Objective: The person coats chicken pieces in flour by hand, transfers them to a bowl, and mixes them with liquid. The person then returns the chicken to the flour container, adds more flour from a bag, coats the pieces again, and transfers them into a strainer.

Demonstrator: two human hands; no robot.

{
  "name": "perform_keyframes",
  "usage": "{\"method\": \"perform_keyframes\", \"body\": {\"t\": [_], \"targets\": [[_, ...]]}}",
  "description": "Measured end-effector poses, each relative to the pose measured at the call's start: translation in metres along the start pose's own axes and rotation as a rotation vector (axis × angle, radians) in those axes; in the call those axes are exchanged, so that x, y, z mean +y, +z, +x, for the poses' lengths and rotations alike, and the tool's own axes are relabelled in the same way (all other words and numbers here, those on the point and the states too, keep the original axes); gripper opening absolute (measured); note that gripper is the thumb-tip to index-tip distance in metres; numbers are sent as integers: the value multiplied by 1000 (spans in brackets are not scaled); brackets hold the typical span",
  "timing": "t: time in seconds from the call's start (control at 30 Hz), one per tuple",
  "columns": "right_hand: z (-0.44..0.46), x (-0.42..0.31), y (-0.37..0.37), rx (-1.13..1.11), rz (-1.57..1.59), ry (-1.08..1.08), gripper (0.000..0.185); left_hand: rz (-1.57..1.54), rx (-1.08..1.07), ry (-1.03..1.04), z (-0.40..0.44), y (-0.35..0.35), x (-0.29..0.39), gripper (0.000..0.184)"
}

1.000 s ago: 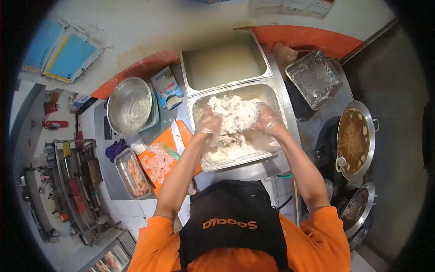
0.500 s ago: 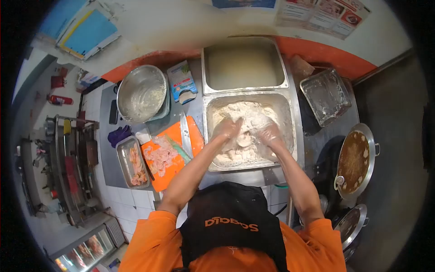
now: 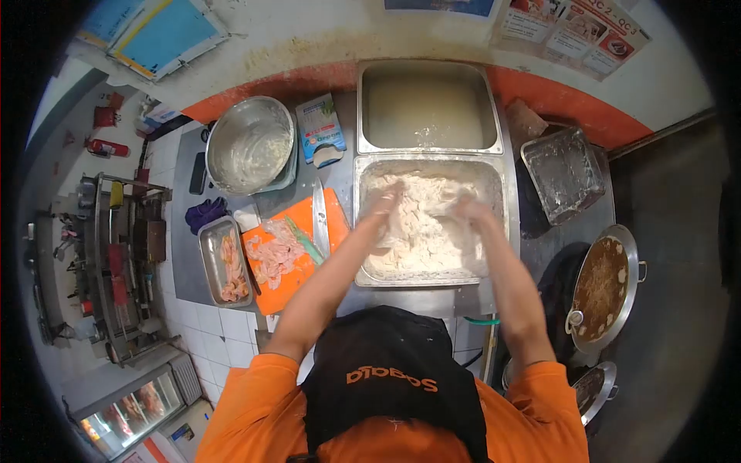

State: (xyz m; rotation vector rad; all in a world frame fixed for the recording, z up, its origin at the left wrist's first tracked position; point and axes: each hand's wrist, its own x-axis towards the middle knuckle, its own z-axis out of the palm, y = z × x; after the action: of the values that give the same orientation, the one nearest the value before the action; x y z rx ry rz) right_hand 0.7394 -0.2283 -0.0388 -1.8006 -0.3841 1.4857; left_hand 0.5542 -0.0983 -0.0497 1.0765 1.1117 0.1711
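Observation:
A steel pan (image 3: 507, 231) in front of me holds white flour (image 3: 421, 258) with floury lumps in it. Over the pan's left half is my left hand (image 3: 384, 208), dusted with flour, its fingers looking spread and somewhat blurred. My right hand (image 3: 468, 212) is over the right half, smeared by motion, so its fingers do not show clearly. Floured pieces (image 3: 421, 207) lie heaped or tumble between the hands; their kind is hidden by the coating. Directly behind stands a second steel pan (image 3: 494, 139) with cloudy, pale liquid (image 3: 428, 104).
To the left, an orange cutting board (image 3: 337, 212) bears raw meat (image 3: 274, 251) and a knife (image 3: 319, 216). Near it are a small meat tray (image 3: 207, 266), a steel bowl (image 3: 224, 166) and a box (image 3: 319, 127). On the right stand a wire basket (image 3: 563, 176) and a wok of frying oil (image 3: 602, 289).
Both hands have lifted slightly from deeper in the flour, and the right one is now blurred. The flour heap between them has shifted. The camera view has moved a little.

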Motion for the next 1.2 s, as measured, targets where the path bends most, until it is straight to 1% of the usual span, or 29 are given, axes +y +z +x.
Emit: {"method": "perform_keyframes", "body": {"t": [0.03, 0.07, 0.1, 0.17, 0.2, 0.23, 0.27, 0.33, 0.37, 0.4, 0.47, 0.5, 0.53, 0.57, 0.6, 0.63, 0.73, 0.77, 0.83, 0.87, 0.9, 1.0, 1.07, 1.1, 1.13, 1.17, 1.2], "targets": [[12, 19, 18, -53, 204, -119, 72, 19, -59, -8, 34, 4, -24, 48], [23, 33, 31, -67, 280, -223, 68, 41, -119, -20, 72, 7, -52, 51], [33, 48, 44, -89, 358, -326, 65, 65, -147, -8, 79, 8, -58, 53], [42, 58, 57, -49, 254, -507, 55, 120, -170, 48, 76, 10, -60, 58], [33, 49, 52, 35, -117, -536, 52, 150, -165, 90, 62, 10, -50, 62], [8, 27, 43, 120, -489, -549, 48, 318, -37, 18, 2, 12, 13, 63], [-16, 8, 35, 201, -861, -545, 45, 470, 14, 60, 5, 7, 8, 62], [-61, -24, 21, 192, -613, -507, 50, 773, 113, 140, 21, -8, -8, 60], [-72, -28, 13, 192, -487, -485, 53, 912, -60, 239, 34, -17, -16, 54], [-61, -17, -2, 208, -598, -603, 53, 907, -60, 271, 21, -18, -5, 52], [-34, 16, -27, 242, -817, -833, 54, 900, -67, 335, -34, -15, 44, 49], [-63, -13, -17, 204, -710, -699, 52, 942, -93, 393, -46, -15, 57, 47], [-94, -43, -6, 181, -603, -566, 51, 983, -116, 454, -58, -16, 71, 52], [-104, -53, -2, 165, -394, -591, 51, 857, -115, 510, -63, -17, 73, 42], [-99, -56, -4, 191, -487, -712, 50, 729, -112, 563, -69, -18, 77, 36], [-93, -60, -5, 229, -579, -832, 49, 861, -16, 746, -81, -17, 89, 36], [-102, -67, -5, 217, -375, -690, 37, 1098, -114, 956, -100, -26, 119, 30], [-107, -82, -3, 356, -729, -815, 35, 1104, -102, 952, -108, -23, 124, 29], [-110, -78, 0, 278, -490, -920, 34, 1051, -132, 1059, -112, -20, 126, 25], [-114, -79, 2, 309, -510, -868, 35, 1022, -142, 1113, -114, -19, 128, 24], [-120, -84, 6, 337, -531, -815, 35, 955, -174, 1022, -122, -17, 131, 20], [-109, -48, 3, 192, -47, -804, 38, 1011, -185, 857, -123, -20, 129, 42], [-100, -53, -4, 178, -225, -932, 42, 588, -284, 616, -85, -28, 94, 47], [-108, -60, -3, 33, 2, -725, 41, 337, -313, 462, -80, -29, 82, 48], [-112, -65, -3, -111, 220, -510, 40, 307, -237, 409, -68, -32, 64, 47], [-93, -48, -16, -86, 119, -412, 37, 271, -160, 357, -56, -35, 47, 45], [-65, -23, -28, -43, -70, -317, 37, 231, -84, 307, -43, -38, 30, 44]]}}
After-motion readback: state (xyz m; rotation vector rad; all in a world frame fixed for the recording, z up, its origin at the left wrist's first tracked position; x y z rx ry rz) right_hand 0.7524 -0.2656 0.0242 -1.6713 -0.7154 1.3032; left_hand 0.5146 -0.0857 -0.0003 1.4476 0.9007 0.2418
